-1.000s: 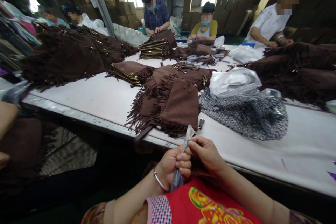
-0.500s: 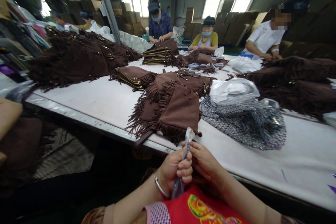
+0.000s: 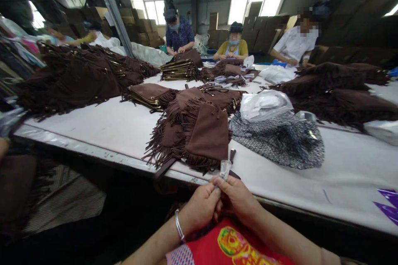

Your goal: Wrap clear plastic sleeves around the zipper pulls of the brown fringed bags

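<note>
My left hand [image 3: 203,203] and my right hand [image 3: 239,196] meet just off the table's near edge, fingers pinched together. From between them sticks up the end of a clear plastic sleeve [image 3: 225,167], and both hands are closed on it. What is inside the sleeve is hidden by my fingers. A thin brown strap end [image 3: 232,155] shows just behind the sleeve. Right beyond my hands lies a pile of brown fringed bags, the top bag [image 3: 209,132] flat with its fringe toward me.
A black-and-white knitted cloth [image 3: 280,140] lies to the right, under a clear plastic bag [image 3: 265,105]. Large heaps of brown bags stand at left [image 3: 71,74] and right [image 3: 348,103]. Several co-workers work across the white table [image 3: 93,128]. Purple pieces [image 3: 388,205] lie far right.
My left hand has turned from a fist around the sleeve to a pinch beside my right fingers. The sleeve's long lower part no longer shows. The view has shifted to the right.
</note>
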The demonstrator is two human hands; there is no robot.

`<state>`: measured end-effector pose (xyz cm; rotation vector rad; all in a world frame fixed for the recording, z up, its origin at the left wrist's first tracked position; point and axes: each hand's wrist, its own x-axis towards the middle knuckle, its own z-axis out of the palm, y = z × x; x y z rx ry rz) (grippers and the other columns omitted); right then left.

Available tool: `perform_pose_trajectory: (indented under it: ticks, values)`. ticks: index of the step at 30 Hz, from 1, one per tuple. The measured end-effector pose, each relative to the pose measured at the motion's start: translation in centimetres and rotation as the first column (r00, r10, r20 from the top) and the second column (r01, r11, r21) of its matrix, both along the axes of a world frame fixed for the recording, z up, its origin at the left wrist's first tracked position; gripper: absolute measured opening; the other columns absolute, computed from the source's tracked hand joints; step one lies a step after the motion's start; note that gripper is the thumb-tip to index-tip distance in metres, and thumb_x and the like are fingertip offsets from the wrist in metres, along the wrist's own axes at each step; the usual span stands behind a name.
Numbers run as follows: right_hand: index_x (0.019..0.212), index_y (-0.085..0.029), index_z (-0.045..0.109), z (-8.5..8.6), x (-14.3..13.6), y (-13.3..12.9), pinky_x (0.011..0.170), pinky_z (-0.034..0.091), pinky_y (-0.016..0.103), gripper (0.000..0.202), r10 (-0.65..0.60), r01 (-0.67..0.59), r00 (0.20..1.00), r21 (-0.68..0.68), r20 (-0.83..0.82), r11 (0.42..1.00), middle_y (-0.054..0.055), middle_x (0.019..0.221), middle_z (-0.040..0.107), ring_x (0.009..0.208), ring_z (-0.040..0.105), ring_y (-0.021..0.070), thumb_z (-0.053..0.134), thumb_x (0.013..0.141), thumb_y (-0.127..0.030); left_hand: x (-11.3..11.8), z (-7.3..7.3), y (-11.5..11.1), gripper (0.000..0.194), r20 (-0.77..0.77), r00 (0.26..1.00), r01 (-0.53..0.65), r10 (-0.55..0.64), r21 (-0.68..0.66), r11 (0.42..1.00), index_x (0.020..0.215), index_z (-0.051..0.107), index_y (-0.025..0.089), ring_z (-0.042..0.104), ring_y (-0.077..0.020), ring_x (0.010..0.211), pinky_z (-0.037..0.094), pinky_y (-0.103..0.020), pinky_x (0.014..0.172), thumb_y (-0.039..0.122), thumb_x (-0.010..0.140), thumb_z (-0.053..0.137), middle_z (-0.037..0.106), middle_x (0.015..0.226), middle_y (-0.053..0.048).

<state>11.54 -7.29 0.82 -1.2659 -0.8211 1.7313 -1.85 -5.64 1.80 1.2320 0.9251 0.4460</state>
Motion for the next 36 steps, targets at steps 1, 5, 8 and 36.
perform_pose_trajectory:
  ticks: [1, 5, 8, 36]
  values:
    - [0.090, -0.017, 0.061, 0.3, 0.9, 0.1, 0.049, 0.048, 0.028, 0.040, 0.035, -0.048, 0.987, 0.079, 0.158, 0.996, 0.001, 0.059, 0.063, 0.050, 0.059, 0.0169, 0.056, 0.081, -0.055, -0.7, 0.1, 0.3, 0.041, -0.036, 0.999, 0.007, -0.007, 0.008, 1.000, 0.075, 0.048, 0.019, 0.041, -0.0087, 0.040, 0.035, -0.021, 0.042, 0.055, 0.091, 0.035, 0.046, 0.053, 0.005]
    - [0.088, -0.018, 0.070, 1.1, 5.9, 1.8, 0.079, 0.047, 0.033, 0.025, -0.209, -0.198, 0.646, 0.425, 0.734, 0.883, 0.007, 0.085, 0.069, 0.083, 0.062, 0.0208, 0.051, 0.088, -0.034, -4.2, 0.5, 2.0, 0.033, -0.412, 0.908, 0.081, 0.074, 0.347, 0.934, 0.073, 0.051, 0.019, 0.051, -0.0129, 0.052, 0.039, -0.024, 0.053, 0.044, 0.092, 0.040, 0.053, 0.061, 0.001]
    - [0.108, -0.020, 0.069, 0.2, 9.0, 4.0, 0.096, 0.039, 0.038, 0.030, -0.343, -0.401, 0.346, 0.469, 0.873, 0.787, 0.011, 0.112, 0.065, 0.107, 0.055, 0.0244, 0.048, 0.086, -0.017, -5.2, 1.0, 2.2, 0.021, -0.634, 0.703, 0.246, 0.323, 0.642, 0.726, 0.081, 0.057, 0.019, 0.059, -0.0214, 0.073, 0.043, -0.031, 0.069, 0.031, 0.091, 0.044, 0.061, 0.073, -0.006]
    - [0.072, -0.018, 0.046, -3.1, 4.8, 3.4, 0.039, 0.022, 0.014, 0.021, -0.195, 0.102, 0.920, -0.274, -0.340, 0.956, -0.007, 0.054, 0.044, 0.038, 0.039, 0.0040, 0.052, 0.086, -0.033, 7.3, -3.2, 4.3, 0.036, 0.401, 0.770, -0.123, 0.497, -0.670, 0.732, 0.090, 0.065, 0.016, 0.068, -0.0220, 0.075, 0.052, -0.030, 0.062, 0.043, 0.070, 0.077, 0.070, 0.098, -0.011]
